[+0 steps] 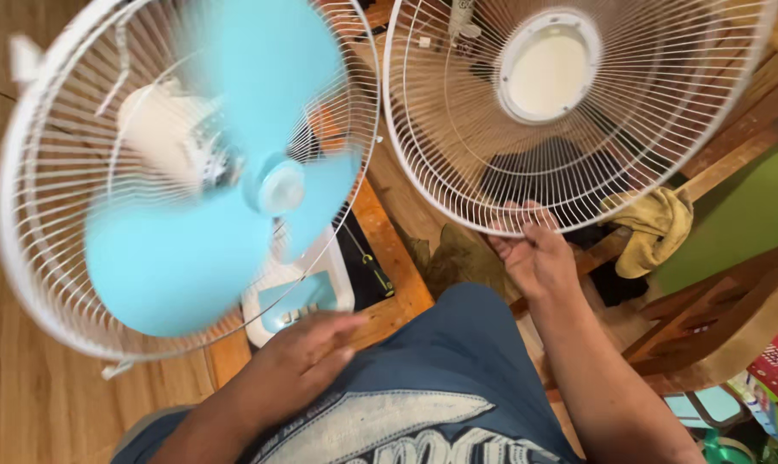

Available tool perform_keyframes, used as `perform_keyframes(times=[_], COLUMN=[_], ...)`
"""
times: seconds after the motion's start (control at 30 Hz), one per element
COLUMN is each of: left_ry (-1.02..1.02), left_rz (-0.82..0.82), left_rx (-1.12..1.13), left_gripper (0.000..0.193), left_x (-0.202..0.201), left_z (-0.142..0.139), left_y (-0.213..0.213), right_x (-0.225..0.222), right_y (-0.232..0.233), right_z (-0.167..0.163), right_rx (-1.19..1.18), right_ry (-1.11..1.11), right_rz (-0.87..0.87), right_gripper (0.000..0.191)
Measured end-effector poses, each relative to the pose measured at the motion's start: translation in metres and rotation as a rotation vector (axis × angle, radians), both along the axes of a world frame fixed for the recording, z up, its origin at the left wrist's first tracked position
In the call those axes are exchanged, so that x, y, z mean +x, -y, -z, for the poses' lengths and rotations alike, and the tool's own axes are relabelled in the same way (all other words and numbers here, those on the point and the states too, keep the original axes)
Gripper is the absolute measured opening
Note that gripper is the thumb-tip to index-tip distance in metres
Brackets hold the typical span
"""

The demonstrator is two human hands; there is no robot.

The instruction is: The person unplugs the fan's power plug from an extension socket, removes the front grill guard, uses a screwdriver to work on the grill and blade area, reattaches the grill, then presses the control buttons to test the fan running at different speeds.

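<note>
- Hard to make out: the pale blue three-bladed plastic fan blade (209, 198) is smeared by blur; I cannot trace its edges. The white wire rear guard (28, 215) around it is cut off at the top of the frame.
- The white fan base with a blue button panel (299, 296) is partly hidden behind the blade and my left hand (307, 352).
- Left hand: fingers loosely curled, holding nothing, fingertips just beside the base's panel; I cannot tell whether they touch it.
- Right hand (535, 253): fingers closed around the lower rim of the round white wire front grille (578, 112), thumb on the near side.
- The grille is held up to the right of the fan, apart from the rear guard, face toward me, its white centre disc (548, 67) above my fingers.
- The blade hub points toward the camera.
- A yellow cloth (655, 228) lies behind the grille's lower right edge.
</note>
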State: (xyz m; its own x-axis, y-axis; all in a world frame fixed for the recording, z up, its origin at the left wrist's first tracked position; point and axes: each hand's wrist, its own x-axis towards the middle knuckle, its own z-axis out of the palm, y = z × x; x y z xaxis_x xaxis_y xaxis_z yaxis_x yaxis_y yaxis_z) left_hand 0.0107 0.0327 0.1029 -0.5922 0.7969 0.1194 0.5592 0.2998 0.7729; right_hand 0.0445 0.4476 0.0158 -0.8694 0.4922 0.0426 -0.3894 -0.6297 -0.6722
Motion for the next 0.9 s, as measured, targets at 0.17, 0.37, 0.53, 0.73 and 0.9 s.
perform_keyframes(times=[0.17,0.37,0.53,0.73,0.9], left_ry=[-0.192,-0.292,-0.160,0.149,0.198], left_rz=[-0.039,-0.178,-0.149,-0.231,-0.274], left_rx=[0.305,0.649,0.580,0.786,0.756], left_gripper=[0.055,0.078,0.057,0.043,0.043], left_x=[0.026,0.046,0.056,0.047,0.043], left_z=[-0.054,-0.087,-0.073,-0.055,-0.050], left_y=[-0.016,-0.016,-0.011,0.002,0.013], right_x=[0.034,0.064,0.071,0.071,0.073], right_y=[0.027,0.047,0.079,0.085,0.055], right_z=[-0.022,-0.013,0.008,-0.002,-0.030], right_rx=[0.043,0.110,0.073,0.071,0.041], right_ry=[-0.166,-0.220,-0.027,0.012,-0.143], right_rz=[-0.085,-0.218,-0.276,-0.335,-0.280], right_gripper=[0.034,0.016,0.018,0.040,0.036])
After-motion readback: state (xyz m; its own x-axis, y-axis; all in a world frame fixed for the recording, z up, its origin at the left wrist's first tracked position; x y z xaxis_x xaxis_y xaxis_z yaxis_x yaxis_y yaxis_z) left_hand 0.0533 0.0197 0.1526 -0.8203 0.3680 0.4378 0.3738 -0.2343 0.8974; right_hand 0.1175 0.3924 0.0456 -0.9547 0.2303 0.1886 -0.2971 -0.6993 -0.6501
